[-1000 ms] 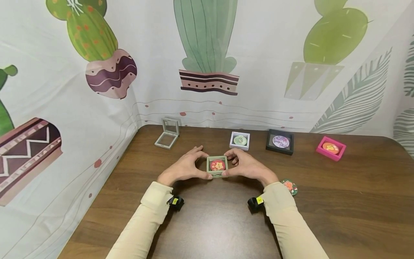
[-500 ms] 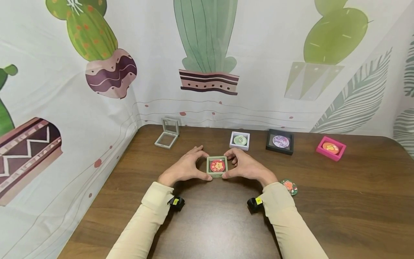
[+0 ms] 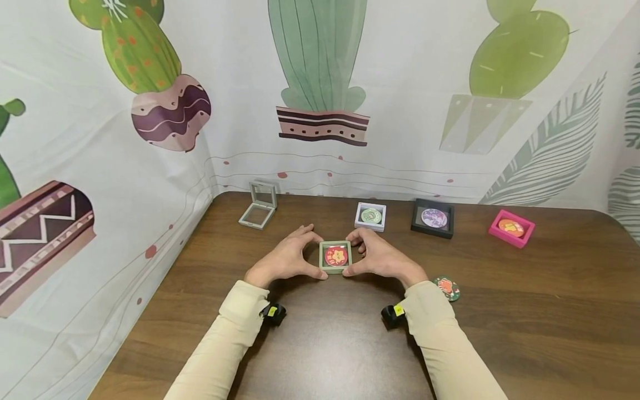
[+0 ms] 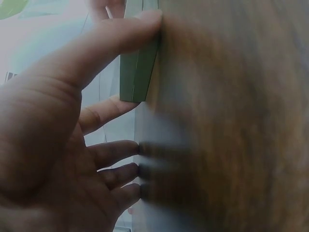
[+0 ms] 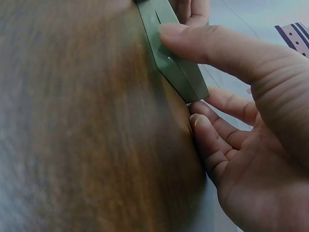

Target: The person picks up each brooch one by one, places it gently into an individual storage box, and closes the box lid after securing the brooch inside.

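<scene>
A small square green display case (image 3: pixel 336 271) lies on the table in front of the person, its lid down. Through its clear window shows a round red badge (image 3: pixel 336 256) with a yellow star. The left hand (image 3: pixel 287 256) pinches the case's left side, thumb on the near edge and index finger at the far corner. Mirroring it, the right hand (image 3: pixel 382 258) pinches the right side. In the left wrist view the other fingertips (image 4: pixel 129 193) rest at the tabletop. The right wrist view shows the thumb on the case's green side wall (image 5: pixel 181 75).
A grey case (image 3: pixel 258 214) stands open at back left. White (image 3: pixel 370 226), black (image 3: pixel 446 230) and pink (image 3: pixel 517 240) cases, each with a round badge, line the back. A loose green badge (image 3: pixel 450 289) lies beside the right sleeve. A cactus-print cloth (image 3: pixel 410 139) hangs behind.
A second ago the green case's near edge showed a wider band in front of the badge; now its lid sits flush and the whole badge shows. Both hands stay nearly in place.
</scene>
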Motion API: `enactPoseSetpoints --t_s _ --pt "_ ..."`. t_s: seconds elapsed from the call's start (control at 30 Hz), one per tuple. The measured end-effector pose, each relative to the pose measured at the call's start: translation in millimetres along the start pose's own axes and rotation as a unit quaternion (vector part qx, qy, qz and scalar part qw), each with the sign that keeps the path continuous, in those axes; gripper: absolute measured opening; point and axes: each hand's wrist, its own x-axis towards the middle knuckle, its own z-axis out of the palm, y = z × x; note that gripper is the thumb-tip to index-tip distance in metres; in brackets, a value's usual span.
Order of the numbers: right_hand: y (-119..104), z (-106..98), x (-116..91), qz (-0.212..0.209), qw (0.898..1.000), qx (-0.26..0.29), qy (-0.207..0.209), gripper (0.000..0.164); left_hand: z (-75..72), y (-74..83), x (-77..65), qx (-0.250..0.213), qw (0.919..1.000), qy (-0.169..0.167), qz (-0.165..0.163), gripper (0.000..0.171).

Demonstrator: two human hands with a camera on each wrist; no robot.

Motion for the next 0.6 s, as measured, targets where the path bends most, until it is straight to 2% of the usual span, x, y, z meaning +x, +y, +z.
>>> enactPoseSetpoints --t_s 0.47,0.6 --pt "2.8 0.7 2.3 -0.002 1.000 -0.003 0.000 0.071 1.2 -1.2 1.8 0.006 1.0000 -0.001 -0.003 0.075" --pt "2.5 1.9 1.2 -0.001 1.000 -0.001 0.001 0.077 1.0 -1.2 1.1 0.006 1.0000 0.000 -0.004 0.075"
